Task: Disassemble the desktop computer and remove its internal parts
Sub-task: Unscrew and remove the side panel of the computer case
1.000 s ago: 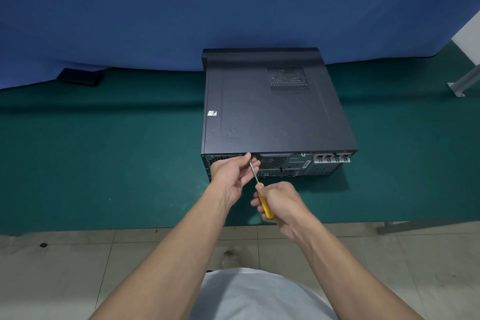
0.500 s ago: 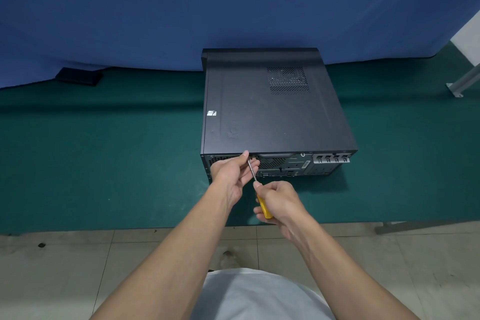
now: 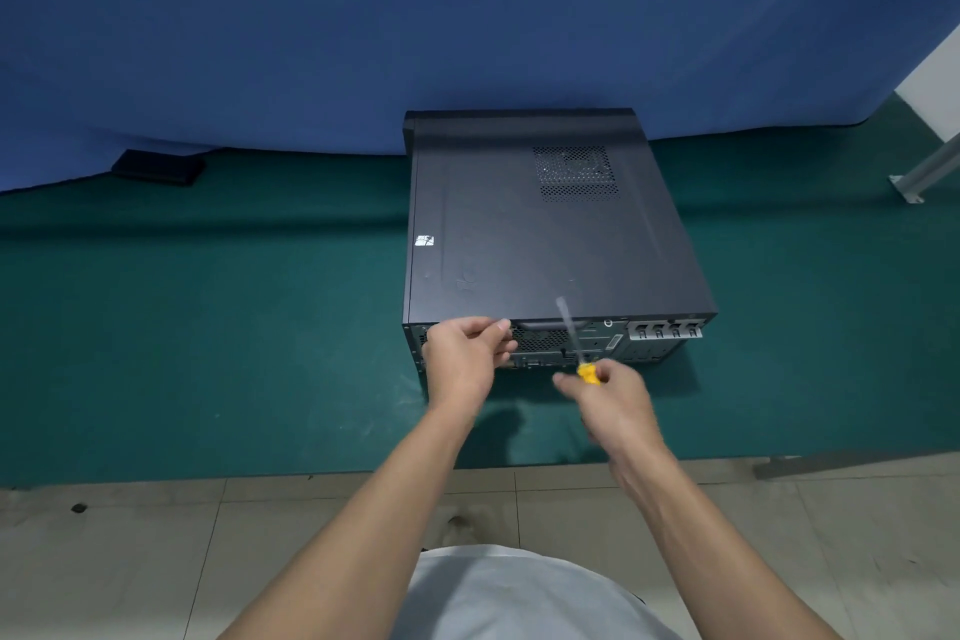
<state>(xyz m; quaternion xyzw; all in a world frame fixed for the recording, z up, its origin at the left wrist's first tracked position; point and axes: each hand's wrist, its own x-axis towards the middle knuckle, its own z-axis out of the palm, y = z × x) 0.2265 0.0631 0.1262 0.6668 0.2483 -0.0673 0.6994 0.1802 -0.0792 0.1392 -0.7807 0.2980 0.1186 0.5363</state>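
Computer: the desktop computer [image 3: 519,234] lies flat on the green mat [image 3: 208,327], its rear panel [image 3: 649,343] toward the person and its long axis running away from them.
Left hand: the left hand [image 3: 460,359] is at the left part of the rear panel, just under the cover edge. Its fingers are curled and the thumb meets the forefinger. Whether something small is between them, I cannot tell.
Right hand: the right hand [image 3: 615,405] grips the yellow handle of the screwdriver [image 3: 574,346], in front of the middle of the rear panel and not touching it.
Change: half a second ago the screwdriver tip was beside the left fingers. Now the right hand has moved to the right and the two hands are apart.
Screwdriver direction: the blurred shaft points up and away from the person, leaning slightly left. Its tip appears over the near edge of the top cover.
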